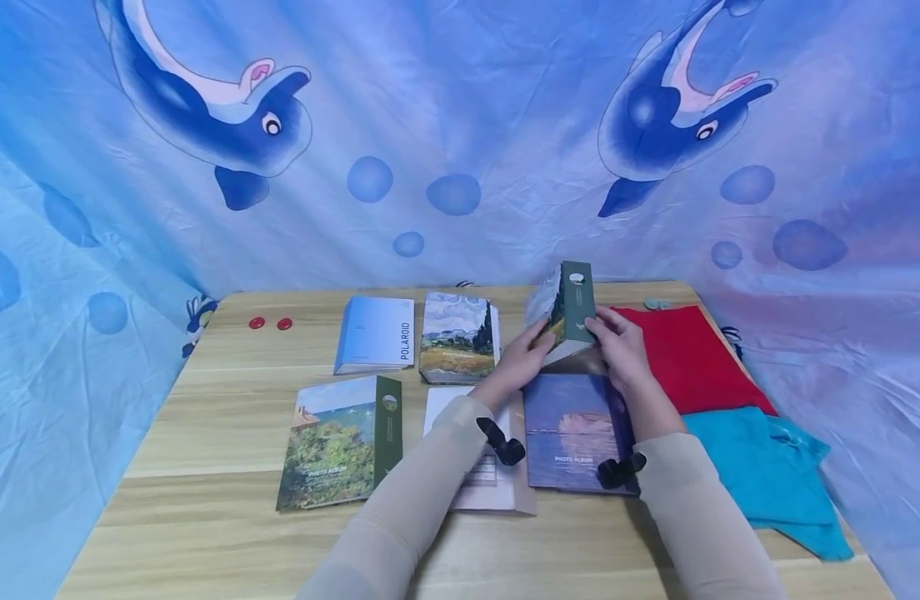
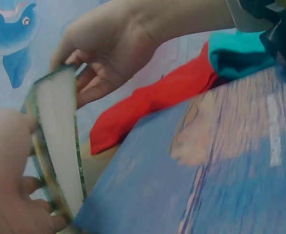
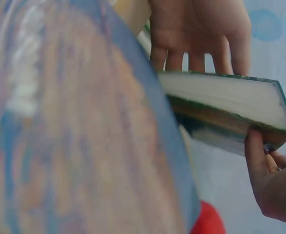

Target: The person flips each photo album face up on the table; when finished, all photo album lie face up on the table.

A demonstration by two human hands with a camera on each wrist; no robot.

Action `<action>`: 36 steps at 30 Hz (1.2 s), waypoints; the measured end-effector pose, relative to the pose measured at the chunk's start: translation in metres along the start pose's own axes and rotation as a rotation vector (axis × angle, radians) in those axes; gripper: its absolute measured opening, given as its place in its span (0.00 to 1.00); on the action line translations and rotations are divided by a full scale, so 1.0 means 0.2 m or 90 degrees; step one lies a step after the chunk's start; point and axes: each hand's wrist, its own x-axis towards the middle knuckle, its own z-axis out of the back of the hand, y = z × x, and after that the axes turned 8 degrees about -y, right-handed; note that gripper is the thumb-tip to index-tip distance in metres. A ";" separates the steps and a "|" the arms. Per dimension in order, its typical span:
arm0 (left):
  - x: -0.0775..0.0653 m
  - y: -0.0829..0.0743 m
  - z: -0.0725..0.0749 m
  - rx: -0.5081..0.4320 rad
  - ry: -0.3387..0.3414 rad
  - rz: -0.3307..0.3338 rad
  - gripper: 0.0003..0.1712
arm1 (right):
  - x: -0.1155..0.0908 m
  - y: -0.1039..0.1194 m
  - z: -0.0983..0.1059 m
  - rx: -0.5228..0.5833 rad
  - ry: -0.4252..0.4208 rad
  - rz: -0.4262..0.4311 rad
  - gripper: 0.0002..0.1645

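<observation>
Both hands hold a thick photo album [image 1: 578, 304] with a green spine, tilted up at the back right. My left hand [image 1: 522, 360] grips its left, painted cover side. The right hand [image 1: 621, 343] has its fingers on the spine side. White page edges of the album [image 2: 60, 131] show between the left hand [image 2: 9, 170] and right hand [image 2: 106, 48] in the left wrist view. In the right wrist view, the right hand [image 3: 276, 185] pinches one corner of it. Below the hands lies a purple photo album [image 1: 568, 429], which fills much of both wrist views.
A blue Polaroid album [image 1: 373, 333] and a landscape-covered album [image 1: 457, 333] stand left of the hands. Nearer are a garden-covered album [image 1: 332, 450] and a white one [image 1: 490, 492] under the left forearm. Red cloth [image 1: 688, 358] and teal cloth [image 1: 767, 467] lie right; two red discs [image 1: 257, 322] lie far left.
</observation>
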 end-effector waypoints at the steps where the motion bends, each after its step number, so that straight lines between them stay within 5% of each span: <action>1: 0.00 -0.01 -0.01 -0.023 -0.006 -0.001 0.35 | -0.01 0.02 -0.01 0.003 -0.004 0.015 0.32; 6: -0.01 -0.07 -0.03 -0.108 -0.020 -0.009 0.40 | -0.05 0.07 -0.02 -0.034 0.009 0.060 0.35; 10: -0.01 -0.09 0.00 -0.129 -0.015 -0.013 0.41 | -0.07 0.06 -0.04 -0.056 0.056 0.037 0.40; 20: 0.00 -0.10 0.12 -0.081 -0.079 -0.092 0.31 | 0.00 0.00 -0.10 -0.009 0.158 -0.036 0.42; 29: 0.01 -0.08 0.16 -0.081 -0.090 -0.070 0.31 | 0.07 -0.10 -0.09 -0.091 0.234 -0.094 0.47; 36: 0.00 -0.04 0.15 -0.059 -0.065 -0.026 0.32 | 0.09 -0.11 -0.06 -0.181 0.209 -0.080 0.52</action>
